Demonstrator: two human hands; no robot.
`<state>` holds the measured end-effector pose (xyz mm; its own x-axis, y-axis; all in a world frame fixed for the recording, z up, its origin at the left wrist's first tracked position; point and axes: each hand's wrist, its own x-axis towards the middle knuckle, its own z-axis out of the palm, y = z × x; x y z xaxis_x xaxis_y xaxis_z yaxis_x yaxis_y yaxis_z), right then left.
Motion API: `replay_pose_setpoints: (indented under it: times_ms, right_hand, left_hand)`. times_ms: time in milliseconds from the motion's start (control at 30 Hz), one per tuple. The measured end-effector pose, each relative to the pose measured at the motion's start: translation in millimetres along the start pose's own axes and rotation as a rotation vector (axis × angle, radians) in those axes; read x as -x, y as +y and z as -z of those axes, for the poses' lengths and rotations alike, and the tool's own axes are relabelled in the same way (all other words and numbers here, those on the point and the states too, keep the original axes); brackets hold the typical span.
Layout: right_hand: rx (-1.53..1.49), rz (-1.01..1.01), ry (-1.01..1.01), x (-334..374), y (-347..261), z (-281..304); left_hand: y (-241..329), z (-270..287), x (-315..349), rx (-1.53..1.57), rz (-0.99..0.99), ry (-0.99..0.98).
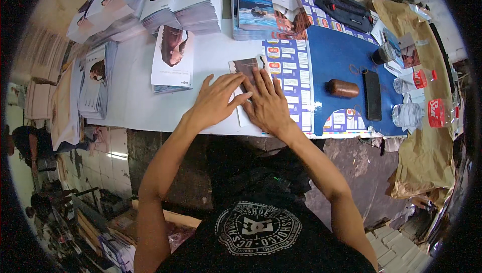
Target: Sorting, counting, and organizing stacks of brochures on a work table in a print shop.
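Observation:
Both hands rest flat on a folded paper leaflet [246,63] with a brown printed top, at the near middle of the table. My left hand [217,100] lies across its left side, fingers stretched and pointing up and right. My right hand [267,103] presses on its right side with the fingers extended forward. The fingertips of both hands come close together near the leaflet's middle, and they hide most of it. Just left of my hands lies a small pile of white leaflets [173,54] with a brown picture on top.
Tall leaflet stacks [198,14] fill the back left, and another stack [95,85] stands at the left edge. A picture-covered pile [256,14] sits at the back middle. On the blue board [331,52] are a brown case [343,88], a black phone [372,96] and plastic bottles [407,115].

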<state>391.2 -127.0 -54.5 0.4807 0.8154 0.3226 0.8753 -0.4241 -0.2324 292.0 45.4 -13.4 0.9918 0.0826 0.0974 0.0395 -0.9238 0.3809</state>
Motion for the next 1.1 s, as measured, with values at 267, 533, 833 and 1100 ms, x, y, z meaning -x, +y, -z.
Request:
replay_pose_setpoints:
  times_ms: [267, 533, 833, 1100]
  right_hand:
    - [-0.408, -0.102, 0.029, -1.0, 49.3, 59.1]
    - [0.361, -0.384, 0.174, 48.6, 146.6, 101.2]
    - [0.003, -0.058, 0.002, 17.5, 0.6, 66.2]
    - [0.126, -0.091, 0.139, -88.3, 44.8, 3.8]
  left_hand:
    - [-1.2, -14.7, 2.8, -0.17, -0.066, -0.1]
    - [0.8, -8.6, 3.9, -0.165, -0.087, -0.113]
    - [-2.0, -9.9, 9.8, -0.171, -0.09, -0.096]
    - [-0.3, -12.3, 4.1, -0.145, -0.131, -0.056]
